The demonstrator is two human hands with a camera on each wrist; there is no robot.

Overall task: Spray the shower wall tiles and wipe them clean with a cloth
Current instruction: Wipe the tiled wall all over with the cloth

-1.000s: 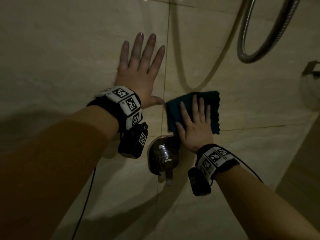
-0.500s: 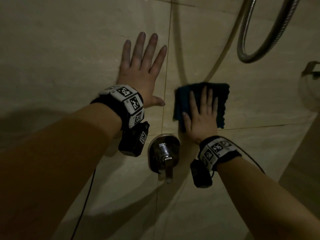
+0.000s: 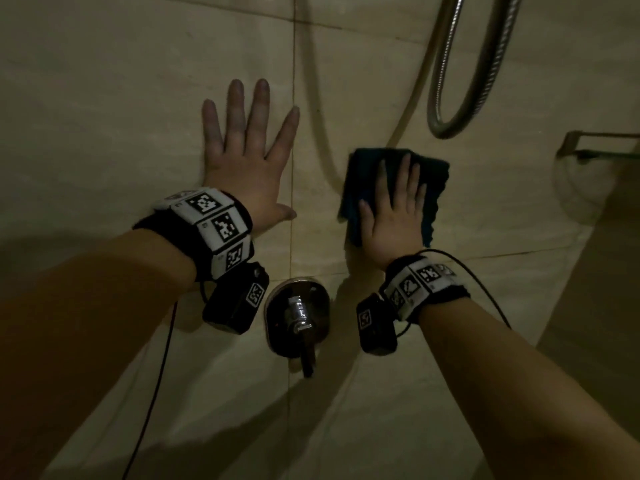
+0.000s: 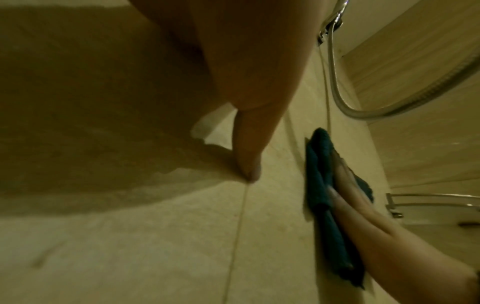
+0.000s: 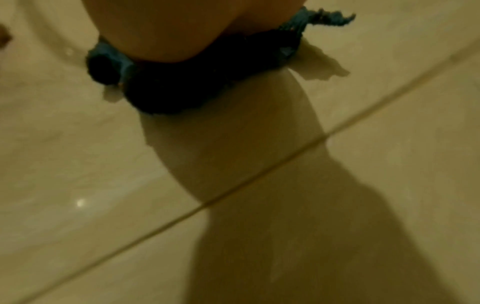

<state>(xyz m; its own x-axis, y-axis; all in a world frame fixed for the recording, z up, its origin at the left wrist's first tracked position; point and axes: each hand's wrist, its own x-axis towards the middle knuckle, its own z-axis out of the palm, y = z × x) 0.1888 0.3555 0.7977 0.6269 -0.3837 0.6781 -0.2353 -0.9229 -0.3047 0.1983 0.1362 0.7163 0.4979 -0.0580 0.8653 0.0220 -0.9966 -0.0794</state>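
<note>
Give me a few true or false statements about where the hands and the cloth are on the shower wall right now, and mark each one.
1. The right hand presses a dark teal cloth flat against the wall tiles. True.
2. The left hand holds a spray bottle. False: it lies flat on the tiles with fingers spread, holding nothing.
3. The cloth sits below the shower valve handle. False: it is above the handle and to its right.
4. A metal shower hose loops down above the cloth. True.
5. Both hands are on the same tile. False: a vertical grout line runs between them.
</note>
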